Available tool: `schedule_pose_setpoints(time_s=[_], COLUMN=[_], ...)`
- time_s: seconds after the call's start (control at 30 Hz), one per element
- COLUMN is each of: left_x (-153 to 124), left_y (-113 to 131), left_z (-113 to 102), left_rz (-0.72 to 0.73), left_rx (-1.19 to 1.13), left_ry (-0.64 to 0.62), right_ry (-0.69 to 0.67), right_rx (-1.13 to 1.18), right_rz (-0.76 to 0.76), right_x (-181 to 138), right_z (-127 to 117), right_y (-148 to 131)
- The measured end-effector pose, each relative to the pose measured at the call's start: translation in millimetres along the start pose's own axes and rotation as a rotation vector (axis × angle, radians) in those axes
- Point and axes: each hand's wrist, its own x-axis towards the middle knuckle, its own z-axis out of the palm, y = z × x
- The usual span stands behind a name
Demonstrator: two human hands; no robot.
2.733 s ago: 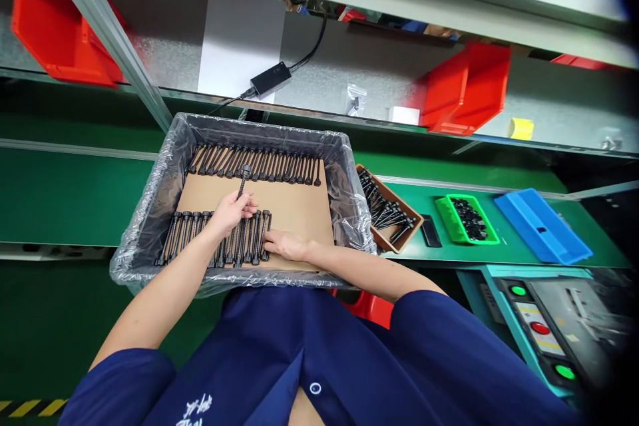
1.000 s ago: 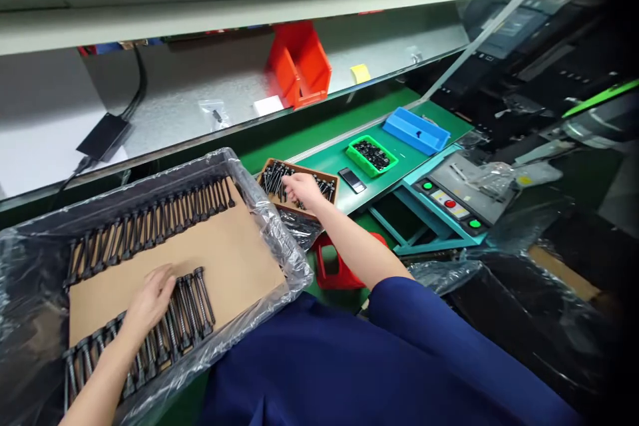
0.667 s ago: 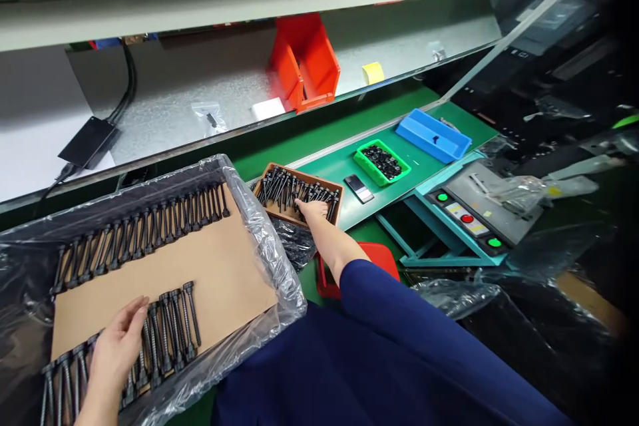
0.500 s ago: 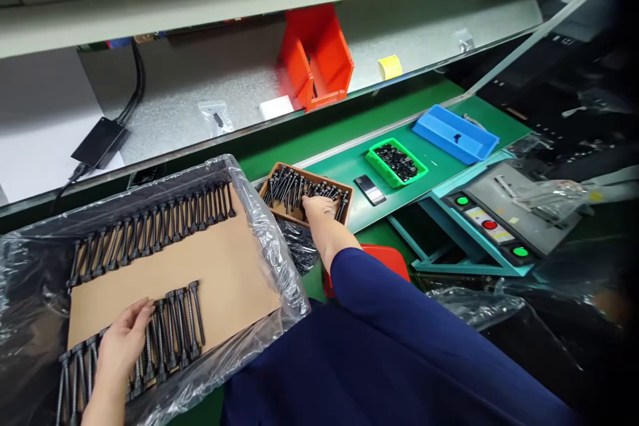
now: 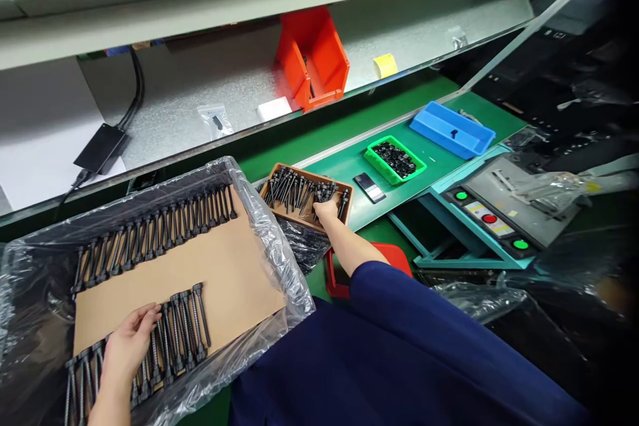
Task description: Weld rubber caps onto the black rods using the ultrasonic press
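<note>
A plastic-lined bin (image 5: 272, 249) holds a brown cardboard sheet (image 5: 210, 279) with two rows of black threaded bolts. My left hand (image 5: 127, 346) lies flat on the near row of bolts (image 5: 182, 329), fingers stretched out. The far row (image 5: 160, 226) runs along the back of the sheet. My right hand (image 5: 327, 211) reaches into a small brown tray (image 5: 344, 190) of loose black bolts (image 5: 294, 188), fingers curled down among them; what it grips is hidden.
A green tray (image 5: 372, 156) of small black parts, a blue tray (image 5: 452, 130) and a dark phone-like slab (image 5: 369, 186) sit on the green bench. A control panel with green and red buttons (image 5: 489, 218) is right. A red bin (image 5: 312, 56) and power adapter (image 5: 100, 146) sit on the shelf.
The view swung right. My right hand left the bin and reached into the brown tray of loose bolts. My left hand slid to the left end of the near row.
</note>
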Motion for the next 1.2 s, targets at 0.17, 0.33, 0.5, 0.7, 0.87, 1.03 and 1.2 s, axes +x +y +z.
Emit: schedule_pose_setpoints(time_s=[0.17, 0.33, 0.5, 0.7, 0.87, 1.03, 1.2], left_x=[-2.6, -20.8, -48.2, -68.2, -59.4, -46.2, -36.3], left_y=[6.8, 29.0, 76.9, 107.7, 79.1, 59.3, 55.3], left_z=[5.4, 10.4, 17.1, 47.1, 48.6, 24.2, 8.8], left_rz=[0.052, 0.148, 0.322, 0.322, -0.005, -0.076, -0.054], left_rx=[-0.002, -0.078, -0.124, -0.646, -1.032, -1.171, -1.170], left_ry=[-0.033, -0.071, -0.260, -0.663, -0.584, -0.594, -0.611], right_ry=[0.008, 0.004, -0.251, -0.983, -1.143, -1.180, -1.037], right_rx=[0.171, 0.339, 0.599, 0.357, 0.147, 0.259, 0.260], right_rz=[-0.050, -0.225, -0.721, -0.907, -0.991, -1.023, -1.111], right_x=[-13.1, -46.9, -152.4, -321.3, -391.0, -410.1, -415.1], right_z=[-23.4, -59.8, -90.5, -39.8, 18.2, 47.7, 60.3], right_y=[5.8, -20.9, -60.1, -58.9, -47.1, -40.5, -30.7])
